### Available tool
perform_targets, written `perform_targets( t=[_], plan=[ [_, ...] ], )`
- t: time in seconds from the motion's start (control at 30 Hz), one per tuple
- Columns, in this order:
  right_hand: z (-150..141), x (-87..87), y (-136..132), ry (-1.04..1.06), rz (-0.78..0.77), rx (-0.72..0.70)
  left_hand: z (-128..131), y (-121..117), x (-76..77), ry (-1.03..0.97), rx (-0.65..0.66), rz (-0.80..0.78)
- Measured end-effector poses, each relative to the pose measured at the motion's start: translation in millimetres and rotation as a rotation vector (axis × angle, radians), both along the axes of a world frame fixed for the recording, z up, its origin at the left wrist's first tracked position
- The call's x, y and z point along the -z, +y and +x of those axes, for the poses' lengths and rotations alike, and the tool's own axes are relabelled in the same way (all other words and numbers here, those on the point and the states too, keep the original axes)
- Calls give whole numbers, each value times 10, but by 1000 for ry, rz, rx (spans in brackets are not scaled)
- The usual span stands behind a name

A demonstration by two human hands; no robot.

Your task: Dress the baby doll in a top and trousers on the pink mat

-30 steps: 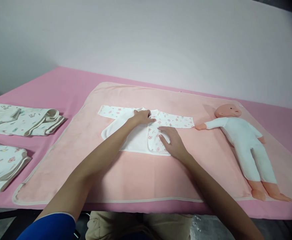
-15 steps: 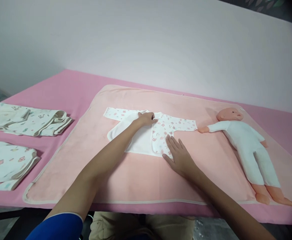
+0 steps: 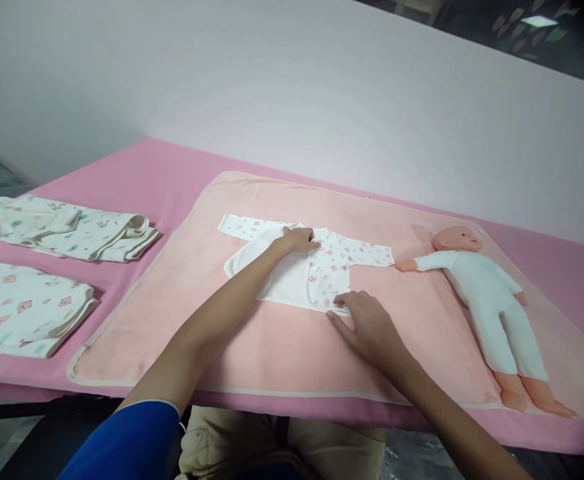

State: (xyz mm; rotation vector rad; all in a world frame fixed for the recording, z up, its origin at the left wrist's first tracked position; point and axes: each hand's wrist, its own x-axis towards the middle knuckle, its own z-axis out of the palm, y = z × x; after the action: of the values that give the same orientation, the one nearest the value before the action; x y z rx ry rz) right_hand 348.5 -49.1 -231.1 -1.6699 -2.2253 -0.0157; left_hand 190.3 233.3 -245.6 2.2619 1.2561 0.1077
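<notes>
A small white baby shirt [image 3: 329, 270] with pink prints lies spread on a peach blanket [image 3: 292, 353], one front panel folded open to its plain white inside. My left hand [image 3: 298, 240] is at its neckline, fingers curled closed on the cloth by the collar; the fingertips are partly hidden. Near the lower hem on the right side, my right hand [image 3: 369, 327] rests with bent fingers touching the printed panel. Its thumb lies at the hem's edge, a small gap from the index finger. The shirt's right sleeve ends beside a doll's hand.
A baby doll [image 3: 482, 287] in a white suit lies on the blanket's right side. Folded printed cloths, one further back [image 3: 97, 233] and one nearer [image 3: 27, 307], are on the pink table [image 3: 122, 173] at left. A pale wall [image 3: 272, 87] stands behind.
My right hand has gone from lying flat on the printed panel to bent fingers, drawn slightly towards the hem. The left hand stays at the neckline. The camera view has shifted a little.
</notes>
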Motion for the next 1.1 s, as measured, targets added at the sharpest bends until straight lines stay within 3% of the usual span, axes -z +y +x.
perform_targets(
  t=[0.13, 0.3, 0.4, 0.5, 0.6, 0.73, 0.93, 1.03, 1.1],
  plan=[
    [-289, 128, 343, 26, -113, -29, -29, 19, 3, 0, 20, -18],
    [-480, 314, 642, -138, -238, 32, -42, 40, 45, 2, 30, -30],
    [-500, 298, 680, -163, -301, 63, -36, 25, 42, -6, 31, -17],
    [-427, 230, 662, -1, -311, 63, -30, -21, 4, -20, 26, 17],
    [-205, 149, 611, 317, -303, 109, -18, -81, -67, -45, -13, 52],
    [338, 59, 489, 603, -266, 233, 129, -150, -174, -118, -79, 33],
    [1156, 169, 292, 527, -196, 446, 845, -341, -248, -219, -105, 32],
    [1375, 343, 212, 473, -156, 487, 1077, -478, -157, -265, -49, 108],
    [1465, 453, 176, 461, -135, 493, 1074, -528, -26, -270, 35, 230]
  ],
)
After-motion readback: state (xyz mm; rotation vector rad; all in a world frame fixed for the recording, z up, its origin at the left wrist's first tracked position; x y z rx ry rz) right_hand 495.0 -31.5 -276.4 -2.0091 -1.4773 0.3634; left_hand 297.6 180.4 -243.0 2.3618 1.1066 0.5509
